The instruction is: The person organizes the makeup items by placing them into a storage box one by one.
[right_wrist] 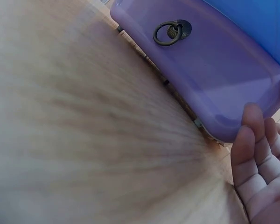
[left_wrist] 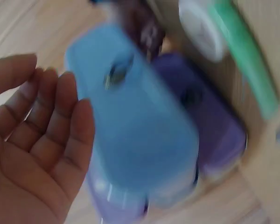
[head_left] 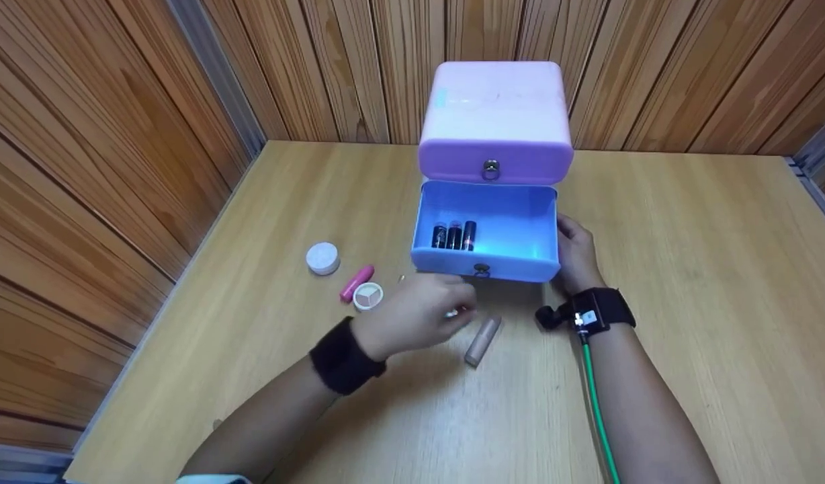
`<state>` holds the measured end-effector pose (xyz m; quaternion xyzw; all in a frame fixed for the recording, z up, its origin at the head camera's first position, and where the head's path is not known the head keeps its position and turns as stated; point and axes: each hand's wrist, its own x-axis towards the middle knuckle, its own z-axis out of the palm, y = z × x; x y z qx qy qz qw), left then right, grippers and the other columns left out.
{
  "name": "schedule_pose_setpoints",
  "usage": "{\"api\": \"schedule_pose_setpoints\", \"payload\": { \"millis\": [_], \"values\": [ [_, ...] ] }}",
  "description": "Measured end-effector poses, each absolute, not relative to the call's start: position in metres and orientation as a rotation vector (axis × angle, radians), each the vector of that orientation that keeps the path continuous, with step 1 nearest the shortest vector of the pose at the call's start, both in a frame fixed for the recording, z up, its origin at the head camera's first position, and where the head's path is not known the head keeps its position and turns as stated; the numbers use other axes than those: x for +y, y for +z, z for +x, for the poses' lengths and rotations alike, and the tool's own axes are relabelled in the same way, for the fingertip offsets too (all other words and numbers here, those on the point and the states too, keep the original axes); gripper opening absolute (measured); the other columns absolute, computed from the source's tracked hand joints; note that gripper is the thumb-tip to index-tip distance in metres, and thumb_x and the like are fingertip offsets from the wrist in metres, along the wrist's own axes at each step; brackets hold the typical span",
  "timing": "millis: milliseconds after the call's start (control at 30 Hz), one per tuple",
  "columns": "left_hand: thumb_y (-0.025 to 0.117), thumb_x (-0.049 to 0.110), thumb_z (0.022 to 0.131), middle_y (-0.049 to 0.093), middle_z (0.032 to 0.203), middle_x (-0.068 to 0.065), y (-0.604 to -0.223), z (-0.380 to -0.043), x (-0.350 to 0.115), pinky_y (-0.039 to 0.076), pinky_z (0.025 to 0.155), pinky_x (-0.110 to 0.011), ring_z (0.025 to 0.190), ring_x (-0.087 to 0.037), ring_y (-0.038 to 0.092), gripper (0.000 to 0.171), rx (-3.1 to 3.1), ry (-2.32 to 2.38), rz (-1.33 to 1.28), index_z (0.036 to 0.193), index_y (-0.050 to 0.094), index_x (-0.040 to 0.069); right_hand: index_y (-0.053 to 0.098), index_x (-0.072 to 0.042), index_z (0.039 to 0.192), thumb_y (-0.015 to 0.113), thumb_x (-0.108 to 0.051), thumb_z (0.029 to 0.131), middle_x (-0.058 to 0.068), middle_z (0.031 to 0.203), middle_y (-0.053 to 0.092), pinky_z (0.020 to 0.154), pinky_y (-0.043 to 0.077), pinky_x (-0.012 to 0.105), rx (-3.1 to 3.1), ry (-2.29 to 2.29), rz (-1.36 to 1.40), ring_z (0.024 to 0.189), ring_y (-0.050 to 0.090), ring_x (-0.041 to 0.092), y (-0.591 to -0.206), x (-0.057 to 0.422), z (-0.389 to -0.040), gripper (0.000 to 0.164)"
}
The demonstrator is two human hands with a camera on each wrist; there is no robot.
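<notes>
A small drawer box (head_left: 494, 107) has its blue drawer (head_left: 488, 263) pulled out, with several dark lipstick tubes (head_left: 455, 235) standing at its left. My left hand (head_left: 416, 312) hovers before the drawer; its fingers (left_wrist: 56, 102) bend loosely and nothing shows between them in the left wrist view. A small shiny bit by its fingertips in the head view is unclear. At the box's right side is my right hand (head_left: 579, 259). Its fingers (right_wrist: 252, 121) lie against the corner of the lower purple drawer (right_wrist: 214, 65). A taupe tube (head_left: 483, 341) lies just right of my left hand.
Left of my left hand lie a white round jar (head_left: 323, 258), a pink tube (head_left: 357, 283) and a round three-part palette (head_left: 368, 296). A green tube (left_wrist: 245, 56) shows in the left wrist view. A green cable (head_left: 595, 403) trails from my right wrist. Wood-panelled walls stand behind and left.
</notes>
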<state>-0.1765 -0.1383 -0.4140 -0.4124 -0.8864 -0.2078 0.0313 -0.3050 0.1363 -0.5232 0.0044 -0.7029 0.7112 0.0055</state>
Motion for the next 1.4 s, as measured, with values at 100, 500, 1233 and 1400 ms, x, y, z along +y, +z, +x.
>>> {"api": "schedule_pose_setpoints", "payload": {
  "millis": [100, 500, 1233, 1400],
  "values": [
    [0.065, 0.019, 0.093, 0.054, 0.075, 0.010, -0.428, -0.180, -0.122, 0.041, 0.058, -0.018, 0.065, -0.006, 0.049, 0.006, -2.803, -0.487, -1.307, 0.094, 0.069, 0.015, 0.050, -0.003, 0.140, 0.054, -0.033, 0.100, 0.016, 0.137, 0.052, 0.105, 0.036, 0.041, -2.206, 2.211, 0.016, 0.129, 0.044, 0.025, -0.523, 0.136, -0.305, 0.050],
    [0.060, 0.024, 0.094, 0.050, 0.063, 0.011, -0.464, -0.182, -0.099, 0.043, 0.054, -0.028, 0.055, -0.007, 0.049, 0.012, -2.783, -0.170, -1.331, 0.083, 0.061, 0.017, 0.052, -0.001, 0.137, 0.052, -0.027, 0.102, 0.015, 0.129, 0.056, 0.097, 0.041, 0.035, -2.175, 2.203, 0.026, 0.122, 0.048, 0.022, -0.523, 0.128, -0.305, 0.044],
    [0.065, 0.022, 0.089, 0.043, 0.058, 0.008, -0.455, -0.176, -0.085, 0.029, 0.042, -0.024, 0.047, -0.008, 0.042, 0.008, -2.780, -0.227, -1.363, 0.090, 0.060, 0.016, 0.048, -0.001, 0.141, 0.050, -0.027, 0.102, 0.017, 0.135, 0.051, 0.103, 0.037, 0.038, -2.221, 2.196, -0.024, 0.128, 0.043, 0.023, -0.520, 0.133, -0.304, 0.046],
    [0.063, 0.015, 0.088, 0.040, 0.060, 0.008, -0.425, -0.178, -0.092, 0.028, 0.043, -0.021, 0.049, -0.007, 0.038, 0.007, -2.671, -0.406, -1.328, 0.089, 0.057, 0.016, 0.050, -0.002, 0.140, 0.052, -0.028, 0.102, 0.016, 0.134, 0.053, 0.102, 0.038, 0.037, -2.205, 2.184, -0.011, 0.127, 0.045, 0.023, -0.522, 0.133, -0.306, 0.046]
  ]
}}
